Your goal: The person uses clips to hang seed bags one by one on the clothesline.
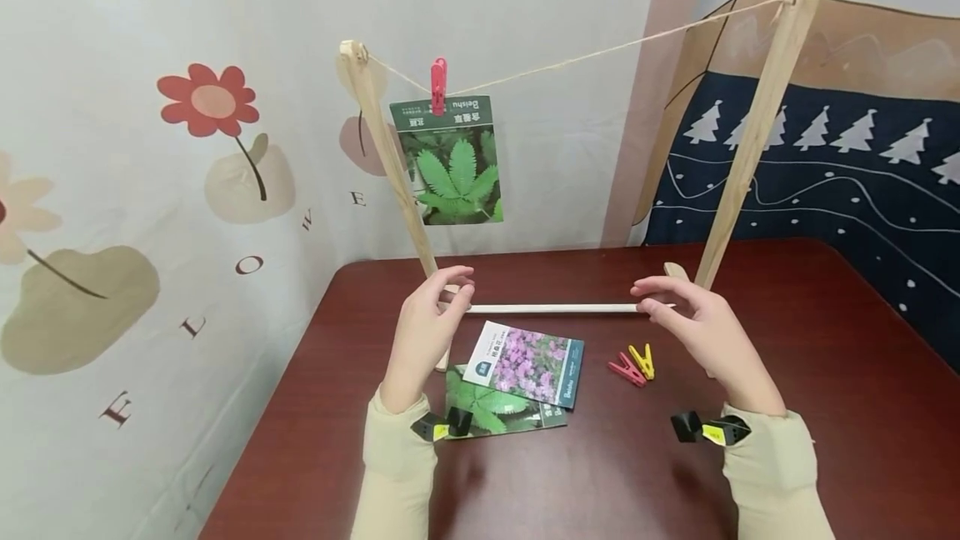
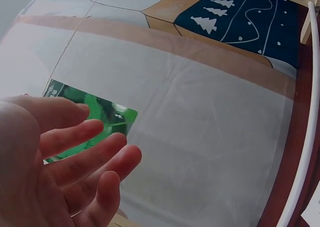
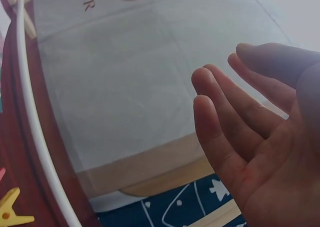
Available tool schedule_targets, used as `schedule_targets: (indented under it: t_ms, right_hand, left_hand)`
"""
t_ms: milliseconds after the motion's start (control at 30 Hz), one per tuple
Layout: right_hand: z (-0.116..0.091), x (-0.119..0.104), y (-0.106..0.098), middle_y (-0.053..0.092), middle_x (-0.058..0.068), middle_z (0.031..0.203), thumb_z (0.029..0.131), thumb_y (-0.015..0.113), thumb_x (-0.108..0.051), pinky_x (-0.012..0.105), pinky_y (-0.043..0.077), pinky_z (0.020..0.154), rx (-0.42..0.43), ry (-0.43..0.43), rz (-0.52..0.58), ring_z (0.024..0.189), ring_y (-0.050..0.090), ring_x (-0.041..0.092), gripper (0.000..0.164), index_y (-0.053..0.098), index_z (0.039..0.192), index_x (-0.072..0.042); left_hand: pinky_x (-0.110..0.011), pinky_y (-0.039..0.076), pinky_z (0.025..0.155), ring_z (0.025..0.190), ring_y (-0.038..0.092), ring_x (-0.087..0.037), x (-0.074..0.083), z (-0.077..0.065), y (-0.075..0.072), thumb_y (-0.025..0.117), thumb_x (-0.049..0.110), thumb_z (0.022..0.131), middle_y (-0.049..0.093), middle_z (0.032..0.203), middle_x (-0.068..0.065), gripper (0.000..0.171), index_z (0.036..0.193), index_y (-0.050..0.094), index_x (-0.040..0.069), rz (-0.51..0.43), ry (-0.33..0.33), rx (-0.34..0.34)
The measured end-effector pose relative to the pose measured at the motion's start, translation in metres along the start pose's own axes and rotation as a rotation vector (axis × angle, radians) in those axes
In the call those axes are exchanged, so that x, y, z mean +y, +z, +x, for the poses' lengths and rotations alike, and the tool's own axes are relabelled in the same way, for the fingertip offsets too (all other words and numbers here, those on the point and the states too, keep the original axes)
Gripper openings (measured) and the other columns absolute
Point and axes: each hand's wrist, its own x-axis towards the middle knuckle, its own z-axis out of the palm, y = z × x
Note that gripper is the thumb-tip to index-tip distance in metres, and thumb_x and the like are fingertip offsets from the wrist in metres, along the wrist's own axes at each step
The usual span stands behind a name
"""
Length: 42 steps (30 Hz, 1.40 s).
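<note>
My left hand hovers by the foot of the left wooden post, its fingers loosely bent around nothing. Near the right post, my right hand is held the same way, with bare fingers in the right wrist view. From the string between the posts hangs a green-leaf seed packet, gripped by a pink clothespin. On the table, a purple-flower packet overlaps a second green-leaf packet. To their right lie a red clothespin and a yellow clothespin.
A white rod joins the two posts low down, just above or on the dark red table. Behind it hangs a printed cloth with flowers, letters and trees.
</note>
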Motion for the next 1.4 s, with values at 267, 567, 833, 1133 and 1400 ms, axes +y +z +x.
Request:
schedule_targets:
  t_ms: [267,567,833,1133,1400]
  right_hand:
    - [0.006,0.016,0.001,0.059,-0.002,0.104,0.088,0.052,-0.040,0.033,0.046,0.076,-0.020,0.008,-0.043,0.092,0.057,0.017,0.033,0.055,0.117,-0.024]
    - [0.008,0.035,0.002,0.058,0.006,0.110,0.089,0.051,-0.039,0.046,0.043,0.078,-0.028,0.040,-0.158,0.094,0.054,0.024,0.034,0.055,0.117,-0.020]
    - [0.011,0.047,0.004,0.060,0.008,0.108,0.089,0.049,-0.042,0.050,0.043,0.079,-0.082,0.039,-0.234,0.096,0.054,0.027,0.038,0.055,0.117,-0.017]
    - [0.014,0.062,0.010,0.057,0.014,0.113,0.089,0.054,-0.035,0.052,0.038,0.085,-0.193,0.000,-0.292,0.103,0.052,0.030,0.039,0.056,0.118,-0.010]
    - [0.012,0.073,0.014,0.058,0.015,0.110,0.087,0.056,-0.032,0.051,0.041,0.082,-0.257,0.039,-0.339,0.099,0.053,0.031,0.039,0.056,0.116,-0.006]
  left_hand:
    - [-0.030,0.048,0.071,0.083,0.057,-0.008,-0.001,0.000,0.003,0.052,0.038,0.089,0.047,0.128,0.001,0.026,0.110,0.059,0.025,0.045,0.011,-0.078]
    - [-0.029,0.047,0.069,0.080,0.059,-0.009,-0.006,-0.002,0.002,0.053,0.036,0.089,0.047,0.129,0.003,0.024,0.110,0.059,0.026,0.098,0.003,-0.091]
    - [-0.028,0.046,0.069,0.080,0.056,-0.003,-0.011,0.000,0.006,0.056,0.030,0.087,0.060,0.097,0.010,0.024,0.109,0.060,0.022,0.122,-0.015,-0.120]
    - [-0.032,0.046,0.072,0.082,0.058,-0.007,-0.017,0.001,0.011,0.053,0.037,0.087,0.059,0.099,0.009,0.037,0.123,0.049,0.027,0.158,-0.114,-0.138]
    - [-0.034,0.046,0.070,0.078,0.058,-0.007,-0.019,-0.001,0.015,0.053,0.039,0.088,0.059,0.101,0.007,0.048,0.132,0.040,0.025,0.163,-0.142,-0.162]
